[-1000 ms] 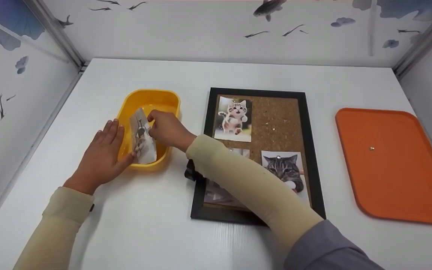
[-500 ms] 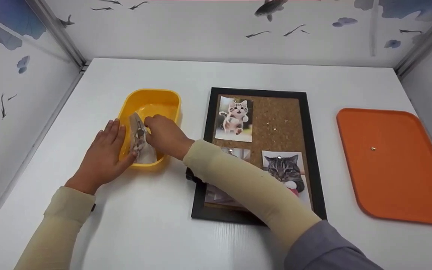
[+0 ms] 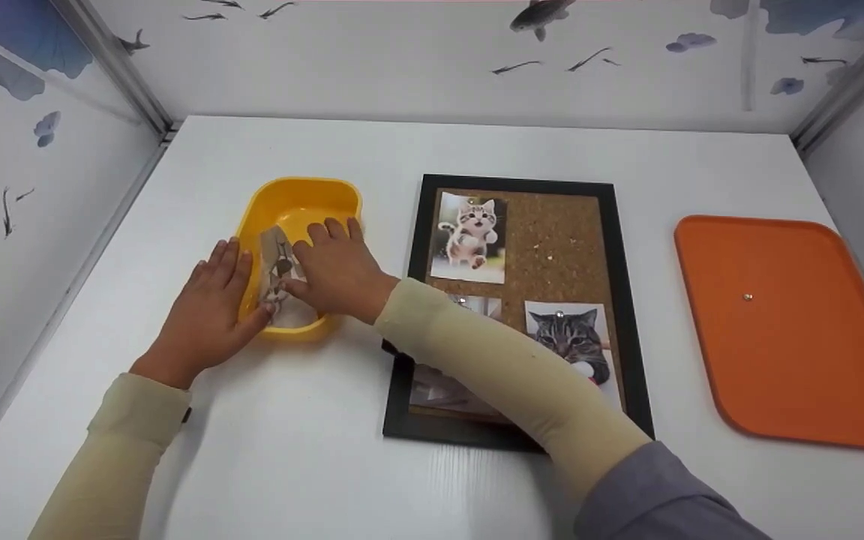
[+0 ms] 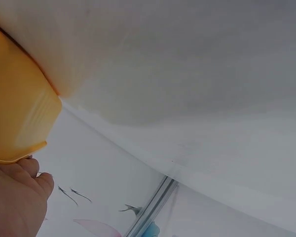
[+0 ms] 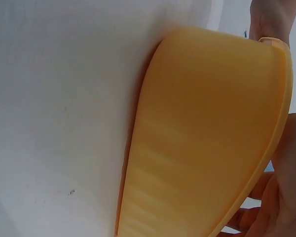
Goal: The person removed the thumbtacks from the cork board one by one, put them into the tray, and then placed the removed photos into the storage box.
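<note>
In the head view a yellow plastic box (image 3: 331, 193) stands on the left of the table. A photo print (image 3: 276, 247) lies inside along its left side, slightly bent. My left hand (image 3: 203, 319) rests along the box's left rim with straight fingers, its thumb touching the photo's lower left corner. Over the photo's right side is my right hand (image 3: 342, 274), fingers loosely spread, thumb lying over the print. The left wrist view catches the box's outer wall (image 4: 19, 94) with left fingers at the rim. From the right wrist, the box's side (image 5: 202, 128) hides most of the inside.
A black-framed corkboard (image 3: 631, 337) lies right of the box, partly under the right sleeve. It carries a jumping-kitten photo (image 3: 469, 238), a tabby photo (image 3: 571, 341), another mostly covered photo and several pins. Further right lies an orange tray (image 3: 807, 360) with one pin (image 3: 748, 297).
My right hand's curled fingers have let go of the photo's edge and spread out. The photo has sunk lower in the box. The left hand has stayed in place.
</note>
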The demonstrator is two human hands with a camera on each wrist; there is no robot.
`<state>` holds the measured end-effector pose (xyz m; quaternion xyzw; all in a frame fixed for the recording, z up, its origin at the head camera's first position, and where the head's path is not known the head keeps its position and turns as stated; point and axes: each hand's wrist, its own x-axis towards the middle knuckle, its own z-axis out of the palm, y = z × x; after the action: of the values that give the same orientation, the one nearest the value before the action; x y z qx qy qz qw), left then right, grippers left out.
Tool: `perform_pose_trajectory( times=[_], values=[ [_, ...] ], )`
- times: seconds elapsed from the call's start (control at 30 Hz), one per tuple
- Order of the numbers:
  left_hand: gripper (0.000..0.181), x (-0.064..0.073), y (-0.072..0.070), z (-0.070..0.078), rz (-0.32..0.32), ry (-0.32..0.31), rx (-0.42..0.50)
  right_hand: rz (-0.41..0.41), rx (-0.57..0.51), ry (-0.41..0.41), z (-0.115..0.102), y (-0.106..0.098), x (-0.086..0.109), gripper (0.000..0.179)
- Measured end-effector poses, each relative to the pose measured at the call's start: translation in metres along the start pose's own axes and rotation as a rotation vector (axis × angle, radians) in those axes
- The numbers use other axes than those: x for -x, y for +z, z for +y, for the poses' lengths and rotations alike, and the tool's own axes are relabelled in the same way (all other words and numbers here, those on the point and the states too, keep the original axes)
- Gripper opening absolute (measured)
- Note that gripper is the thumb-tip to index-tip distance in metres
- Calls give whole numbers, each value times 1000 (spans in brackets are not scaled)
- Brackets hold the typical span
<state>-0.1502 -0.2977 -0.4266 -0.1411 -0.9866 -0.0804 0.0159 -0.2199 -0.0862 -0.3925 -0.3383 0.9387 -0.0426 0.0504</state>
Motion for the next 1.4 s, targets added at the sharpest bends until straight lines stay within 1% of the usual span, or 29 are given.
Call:
perform_pose_trajectory(
  times=[0.1, 0.23, 0.33, 0.47, 0.63, 0.87, 1.0, 1.13, 1.23, 1.3, 1.4],
  values=[
    [83, 0, 0, -1, -4, -1, -2, -26, 42, 15, 2, -1, 2, 70],
    [83, 0, 0, -1, 1, 1, 1, -41, 68, 25, 5, -1, 4, 73],
    [83, 1, -1, -1, 5, 0, 5, -33, 83, 22, 9, 0, 8, 75],
    [82, 1, -3, -1, 10, 6, 11, 3, 103, 14, 15, 1, 15, 73],
    [81, 1, -6, -2, 23, 19, 24, 30, 100, -4, 21, 2, 18, 71],
    [83, 0, -4, -1, -11, -4, 16, 22, 57, -15, 32, 1, 21, 72],
    [84, 0, -2, 0, -23, -13, 16, 31, 25, -38, 50, -3, 27, 70],
    [84, -1, 0, 2, -33, -25, 15, 15, 10, -103, 73, -7, 37, 68],
    [83, 0, 0, 2, -35, -29, 14, 0, 16, -146, 89, -11, 47, 71],
    [83, 0, 0, 2, -37, -31, 15, 3, 25, -156, 99, -13, 52, 72],
    [84, -1, 0, 3, -33, -30, 15, 18, 51, -150, 118, -14, 58, 72]
  ],
)
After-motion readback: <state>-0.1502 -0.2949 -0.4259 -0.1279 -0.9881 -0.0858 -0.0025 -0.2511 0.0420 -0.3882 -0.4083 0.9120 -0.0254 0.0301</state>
